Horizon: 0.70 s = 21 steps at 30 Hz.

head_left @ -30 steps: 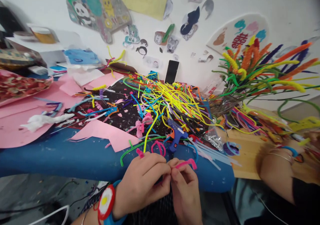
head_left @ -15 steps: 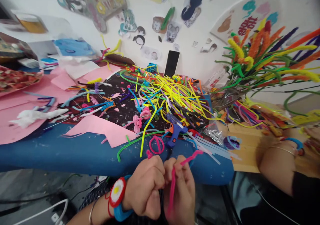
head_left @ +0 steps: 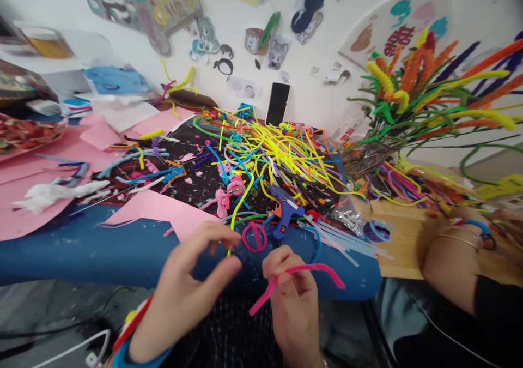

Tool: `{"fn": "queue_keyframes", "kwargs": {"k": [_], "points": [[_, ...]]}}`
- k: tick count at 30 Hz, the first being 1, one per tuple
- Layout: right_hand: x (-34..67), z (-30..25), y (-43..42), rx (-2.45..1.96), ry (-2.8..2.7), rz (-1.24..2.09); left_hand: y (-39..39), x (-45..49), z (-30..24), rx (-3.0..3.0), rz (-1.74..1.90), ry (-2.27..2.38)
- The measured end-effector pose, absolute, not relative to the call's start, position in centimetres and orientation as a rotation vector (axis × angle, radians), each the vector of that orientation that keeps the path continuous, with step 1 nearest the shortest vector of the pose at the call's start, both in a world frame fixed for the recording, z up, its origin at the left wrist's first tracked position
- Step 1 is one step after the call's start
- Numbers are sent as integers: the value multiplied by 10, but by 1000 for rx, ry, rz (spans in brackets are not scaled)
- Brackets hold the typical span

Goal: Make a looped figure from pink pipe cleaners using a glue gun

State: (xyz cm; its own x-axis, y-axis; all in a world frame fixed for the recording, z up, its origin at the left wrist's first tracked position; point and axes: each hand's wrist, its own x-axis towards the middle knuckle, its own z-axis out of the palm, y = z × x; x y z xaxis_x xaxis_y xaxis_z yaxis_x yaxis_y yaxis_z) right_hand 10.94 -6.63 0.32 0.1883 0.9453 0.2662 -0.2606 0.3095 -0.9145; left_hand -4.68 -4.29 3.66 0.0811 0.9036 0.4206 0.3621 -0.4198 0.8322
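Note:
My right hand (head_left: 295, 302) is closed around a bent pink pipe cleaner (head_left: 322, 270) and holds it just below the blue table edge (head_left: 102, 251). My left hand (head_left: 192, 283) is lifted toward the table with thumb and fingers apart and nothing in them. Its fingertips are near a yellow pipe cleaner (head_left: 239, 207) and a pink pipe-cleaner ring (head_left: 254, 236) lying at the table's front. A blue glue gun (head_left: 285, 211) lies just behind the ring.
A big tangle of coloured pipe cleaners (head_left: 278, 158) covers the table's middle, with pink paper sheets (head_left: 163, 210) on the left. A black phone (head_left: 278, 103) leans on the wall. At the right, another person's arm (head_left: 453, 259) rests on a wooden table beside a bouquet of pipe cleaners (head_left: 429, 95).
My left hand has let go of the pink pipe cleaner, opened and moved up-left toward the table. The right hand keeps the pipe cleaner, which now lies more level.

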Motion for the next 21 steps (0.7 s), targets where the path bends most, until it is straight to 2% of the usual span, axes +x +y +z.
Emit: {"fn": "queue_keyframes", "kwargs": {"k": [2, 5, 11, 15, 17, 21], "points": [[110, 1, -67, -856, -995, 1051, -50, -38, 39, 1880, 1140, 1056], [114, -2, -67, -879, -1040, 1040, -57, -21, 39, 1843, 1092, 1025], [134, -1, -67, -1074, -1080, 520, -59, -13, 33, 1841, 1114, 1063], [151, 4, -67, -1134, -1223, 317, -59, -18, 29, 1827, 1145, 1080], [159, 8, -64, -1159, -1365, 329, -58, -19, 28, 1797, 1128, 1079], [170, 12, -59, -986, -1447, 591, -55, -19, 26, 1720, 1099, 1064]]}}
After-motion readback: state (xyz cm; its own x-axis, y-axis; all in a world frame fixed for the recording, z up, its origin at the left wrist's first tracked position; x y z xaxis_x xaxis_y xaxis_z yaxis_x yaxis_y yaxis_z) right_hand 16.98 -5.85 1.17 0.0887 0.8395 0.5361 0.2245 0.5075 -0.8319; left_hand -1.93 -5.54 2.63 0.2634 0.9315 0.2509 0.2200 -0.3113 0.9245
